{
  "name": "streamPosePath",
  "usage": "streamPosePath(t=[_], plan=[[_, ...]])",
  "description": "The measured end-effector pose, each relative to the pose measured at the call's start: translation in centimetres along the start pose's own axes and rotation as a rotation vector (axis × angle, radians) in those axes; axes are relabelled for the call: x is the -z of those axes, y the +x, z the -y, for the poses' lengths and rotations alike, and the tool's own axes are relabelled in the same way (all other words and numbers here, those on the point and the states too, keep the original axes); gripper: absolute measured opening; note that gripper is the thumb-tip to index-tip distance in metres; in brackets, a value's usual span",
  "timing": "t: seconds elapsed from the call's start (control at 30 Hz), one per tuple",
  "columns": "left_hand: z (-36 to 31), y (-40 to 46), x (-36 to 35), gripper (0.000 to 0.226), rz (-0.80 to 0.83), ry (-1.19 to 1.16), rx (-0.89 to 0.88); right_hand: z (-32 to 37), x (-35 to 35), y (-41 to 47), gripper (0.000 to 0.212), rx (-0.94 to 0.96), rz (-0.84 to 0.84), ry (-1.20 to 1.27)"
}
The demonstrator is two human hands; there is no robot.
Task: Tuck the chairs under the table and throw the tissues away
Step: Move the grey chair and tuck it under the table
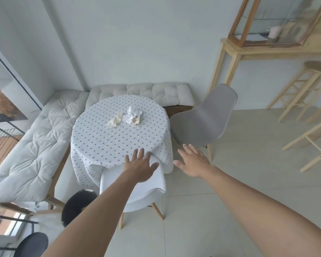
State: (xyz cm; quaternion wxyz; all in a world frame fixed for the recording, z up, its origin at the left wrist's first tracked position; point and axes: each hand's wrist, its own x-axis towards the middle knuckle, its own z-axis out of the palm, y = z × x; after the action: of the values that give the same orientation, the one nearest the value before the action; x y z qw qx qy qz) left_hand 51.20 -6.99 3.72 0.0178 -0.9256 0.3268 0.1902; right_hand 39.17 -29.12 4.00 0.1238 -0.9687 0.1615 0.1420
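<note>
A round table (104, 143) with a dotted white cloth stands in the corner. Two crumpled tissues lie near its middle: a stained one (115, 121) and a whiter one (133, 114). A white chair (146, 191) is pushed partly under the table's near edge. My left hand (140, 166) hovers over its backrest, fingers spread, holding nothing. A grey chair (206, 119) stands to the right of the table, its seat clear of the tabletop. My right hand (192, 162) is open just in front of the grey chair's seat edge.
Cushioned benches (32, 145) line the wall behind and left of the table. A black bin (76, 204) sits on the floor left of the white chair. Wooden stools (308, 101) and a wooden counter (263, 49) stand at the right. Pale tiled floor spreads to the right.
</note>
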Motion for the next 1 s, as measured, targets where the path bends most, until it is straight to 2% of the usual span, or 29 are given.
streamPosePath(t=[0.27, 0.57, 0.73, 1.0], plan=[[-14.8, 10.7, 4.4, 0.083, 0.001, 0.011, -0.04, -16.1, 7.1, 4.0, 0.075, -0.016, -0.07, -0.054], [-29.1, 25.1, 9.4, 0.085, 0.016, -0.084, 0.07, -33.8, 16.5, 13.3, 0.076, 0.072, -0.02, -0.171], [-31.8, 32.8, 11.6, 0.084, 0.004, -0.069, 0.113, -38.9, 19.4, 21.2, 0.076, 0.139, 0.008, -0.227], [-31.6, 48.2, 14.4, 0.084, 0.049, -0.096, 0.177, -43.0, 22.3, 37.1, 0.075, 0.243, 0.057, -0.249]])
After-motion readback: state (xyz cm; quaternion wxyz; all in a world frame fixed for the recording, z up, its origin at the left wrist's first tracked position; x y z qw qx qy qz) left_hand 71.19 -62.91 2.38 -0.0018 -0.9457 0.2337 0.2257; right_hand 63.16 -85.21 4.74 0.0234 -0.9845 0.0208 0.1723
